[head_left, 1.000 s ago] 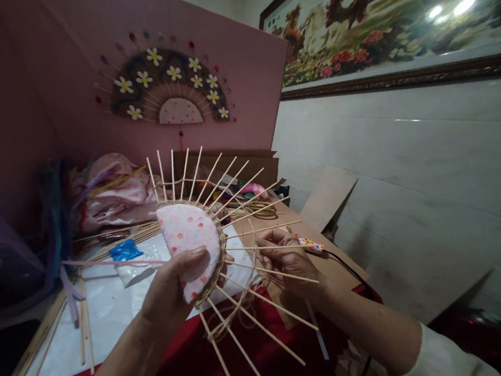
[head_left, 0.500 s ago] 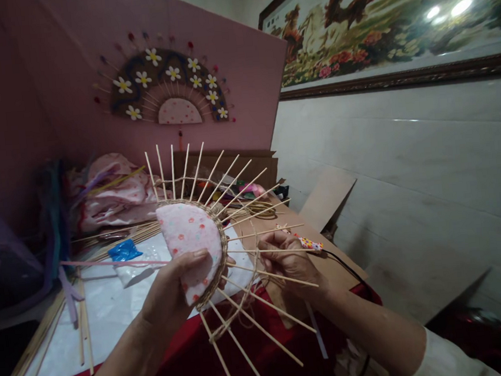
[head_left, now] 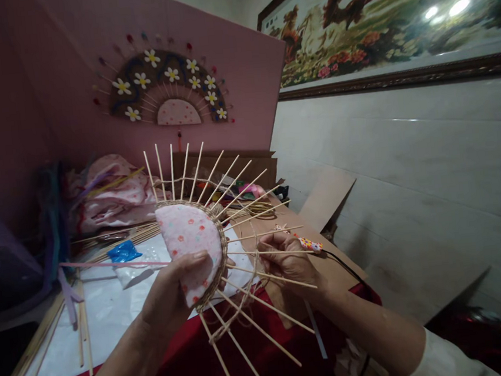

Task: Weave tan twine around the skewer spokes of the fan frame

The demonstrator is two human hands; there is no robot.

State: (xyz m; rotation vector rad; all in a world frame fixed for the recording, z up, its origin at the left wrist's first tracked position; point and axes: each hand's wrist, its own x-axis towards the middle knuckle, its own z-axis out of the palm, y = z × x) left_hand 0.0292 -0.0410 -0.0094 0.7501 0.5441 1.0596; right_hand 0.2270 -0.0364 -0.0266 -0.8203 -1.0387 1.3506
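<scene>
A half-round panel covered in pink flowered cloth (head_left: 190,235) has thin wooden sticks (head_left: 268,300) fanning out from its curved edge, which is bound with brown twine. My left hand (head_left: 171,287) grips this panel, thumb on the front and fingers behind. Farther out, a strand of twine (head_left: 238,310) winds between the lower sticks. My right hand (head_left: 290,261) is pinched at that outer strand, beside the sticks on the right; its fingertips seem closed on the twine, partly hidden by a stick.
On the wall hangs a finished fan decoration (head_left: 173,83) with white flowers. White paper (head_left: 100,332), loose sticks (head_left: 40,350), a blue packet (head_left: 124,251) and crumpled pink cloth (head_left: 104,190) lie on the table. A patterned tool with a black cord (head_left: 311,244) rests behind my right hand.
Almost nothing differs. Both hands keep their places on the panel and the twine, while the view has shifted very slightly.
</scene>
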